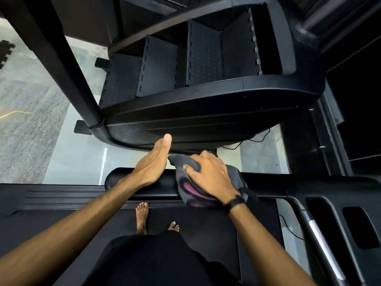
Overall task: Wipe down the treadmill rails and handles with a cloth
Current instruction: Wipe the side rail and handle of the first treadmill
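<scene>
One rail is being wiped: the cloth is gripped by the curled right hand, the left hand is held flat, empty; handles seem left.

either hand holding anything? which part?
Right hand presses the grey cloth around the front handlebar, grip at the cloth's middle. Left hand holds nothing.
</scene>
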`<state>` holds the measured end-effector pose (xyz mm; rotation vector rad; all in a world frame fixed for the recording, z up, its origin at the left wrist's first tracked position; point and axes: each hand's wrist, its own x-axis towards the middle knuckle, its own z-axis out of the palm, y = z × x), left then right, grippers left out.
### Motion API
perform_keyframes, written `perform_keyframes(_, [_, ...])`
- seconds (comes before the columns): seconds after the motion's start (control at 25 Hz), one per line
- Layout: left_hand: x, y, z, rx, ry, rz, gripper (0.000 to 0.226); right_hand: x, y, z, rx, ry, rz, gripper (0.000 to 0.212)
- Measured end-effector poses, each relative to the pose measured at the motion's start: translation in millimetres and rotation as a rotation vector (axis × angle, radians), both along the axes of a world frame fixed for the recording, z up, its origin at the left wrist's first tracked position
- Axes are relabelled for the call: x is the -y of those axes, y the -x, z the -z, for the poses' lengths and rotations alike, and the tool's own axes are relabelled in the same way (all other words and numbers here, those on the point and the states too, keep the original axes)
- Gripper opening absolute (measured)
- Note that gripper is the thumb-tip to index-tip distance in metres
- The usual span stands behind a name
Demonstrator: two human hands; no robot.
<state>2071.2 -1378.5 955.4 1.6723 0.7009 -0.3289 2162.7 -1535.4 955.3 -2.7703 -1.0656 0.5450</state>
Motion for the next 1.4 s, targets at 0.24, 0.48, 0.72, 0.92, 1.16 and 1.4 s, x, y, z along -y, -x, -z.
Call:
perform_keyframes(0.24, [-35.7, 8.1, 10.3, 0.197, -0.207, -0.087, 0.100, 102.6, -73.2, -25.0, -0.032, 0.138, 0.351, 0.036])
perform_keyframes(0.48, [-82.4, 43.1, 20.8, 0.044, -0.181, -0.274, 0.084, 6.6, -56.6, 15.3, -0.179, 0.292, 0.241, 0.046])
perform_keyframes(0.72, [-98.6, 66.9, 30.4, 0.071, -0.154, -0.369, 0.111, -126.5, 49.8, 20.1, -0.224, 0.093, -0.009, 0.048])
perform_keyframes(0.92, [-108.5, 39.2, 11.3, 0.216, 0.011, -0.526, 0.056, -144.3, 109.0, -1.3, -0.145, -0.077, -0.206, 0.048])
perform_keyframes(1.16, [-79.7, 1.2, 12.8, 0.169, -0.048, -0.304, 0.057, -75.5, 65.4, -3.7, -0.144, -0.119, -0.072, 0.048])
perform_keyframes(1.4, [-40.4, 9.6, 18.8, 0.159, -0.096, -0.106, 0.072, 36.3, -25.2, -11.6, -0.040, 0.096, 0.182, 0.045])
